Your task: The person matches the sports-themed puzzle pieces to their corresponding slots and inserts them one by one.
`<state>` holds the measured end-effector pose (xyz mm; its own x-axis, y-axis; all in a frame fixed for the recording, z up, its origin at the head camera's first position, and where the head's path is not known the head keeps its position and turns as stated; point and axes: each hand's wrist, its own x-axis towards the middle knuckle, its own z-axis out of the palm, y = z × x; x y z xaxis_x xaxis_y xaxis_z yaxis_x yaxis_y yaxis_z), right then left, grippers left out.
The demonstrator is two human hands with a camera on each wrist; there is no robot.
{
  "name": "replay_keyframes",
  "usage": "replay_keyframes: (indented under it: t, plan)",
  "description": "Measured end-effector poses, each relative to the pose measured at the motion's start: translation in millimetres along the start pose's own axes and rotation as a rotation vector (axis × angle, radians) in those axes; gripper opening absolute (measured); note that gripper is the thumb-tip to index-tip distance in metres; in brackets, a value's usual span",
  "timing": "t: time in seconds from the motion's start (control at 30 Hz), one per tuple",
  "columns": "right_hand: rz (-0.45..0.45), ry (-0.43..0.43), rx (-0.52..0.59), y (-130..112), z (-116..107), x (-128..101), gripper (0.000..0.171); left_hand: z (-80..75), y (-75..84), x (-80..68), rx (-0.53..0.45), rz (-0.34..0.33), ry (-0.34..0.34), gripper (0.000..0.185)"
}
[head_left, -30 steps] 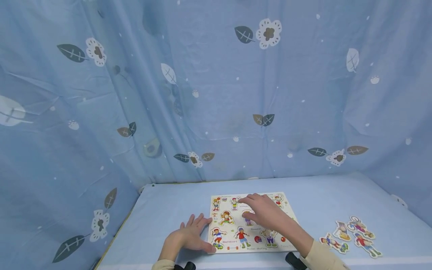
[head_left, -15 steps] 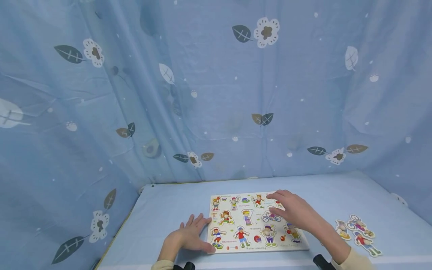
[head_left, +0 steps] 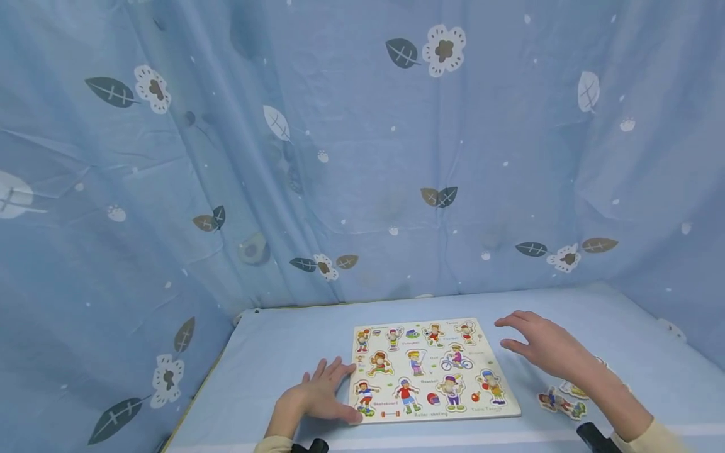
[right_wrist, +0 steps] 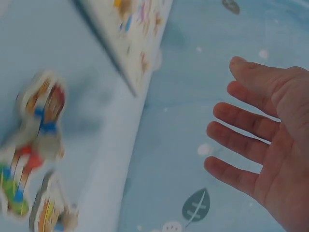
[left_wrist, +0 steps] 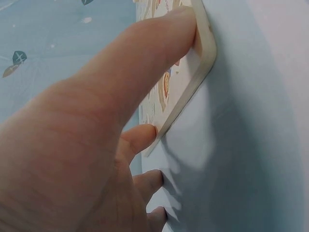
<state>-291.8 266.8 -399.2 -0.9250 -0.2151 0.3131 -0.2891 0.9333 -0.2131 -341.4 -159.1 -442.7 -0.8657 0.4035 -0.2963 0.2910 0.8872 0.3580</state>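
The left hand (head_left: 314,397) lies flat, fingers straight, thumb pressing the near-left corner of the puzzle board (head_left: 430,371) on the counter (head_left: 272,352); if that press slackens, the board could skid on the cloth. The right hand (head_left: 546,346) hovers w/ a wide, empty grip btwn board and loose pieces (head_left: 561,402) (partly hidden by the wrist), so a careless sweep could scatter them toward the edge.

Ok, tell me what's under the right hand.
The right hand hovers open over blue tablecloth, right of the puzzle board. Loose puzzle pieces lie beneath its wrist; some are partly hidden by the forearm.
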Motion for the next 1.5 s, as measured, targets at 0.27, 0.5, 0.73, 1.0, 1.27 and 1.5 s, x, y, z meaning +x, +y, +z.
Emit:
replay_keyframes:
  t: [0.27,0.5,0.73,1.0,1.27,1.5]
  plan:
    - [0.074,-0.024,-0.046,48.6,-14.9,-22.6,0.033,-0.6,3.1,1.2,0.01,-0.015,0.006,0.096]
    - [0.134,-0.058,-0.051,88.4,-20.5,-40.0,0.032,-1.1,5.0,0.0,0.004,-0.018,0.008,0.095]
    - [0.196,-0.233,-0.047,124.7,-17.3,-49.3,0.029,0.0,5.3,-0.5,-0.002,-0.016,-0.003,0.097]
    - [0.276,-0.379,-0.045,144.9,-5.0,-59.2,0.02,0.0,5.7,-1.0,-0.011,0.004,-0.011,0.098]
    - [0.308,-0.381,0.001,153.7,3.5,-63.8,0.017,0.8,7.9,0.4,0.006,0.005,0.004,0.096]
    - [0.316,-0.385,0.033,160.5,7.7,-65.1,0.011,2.2,7.1,1.7,0.002,0.001,-0.008,0.097]
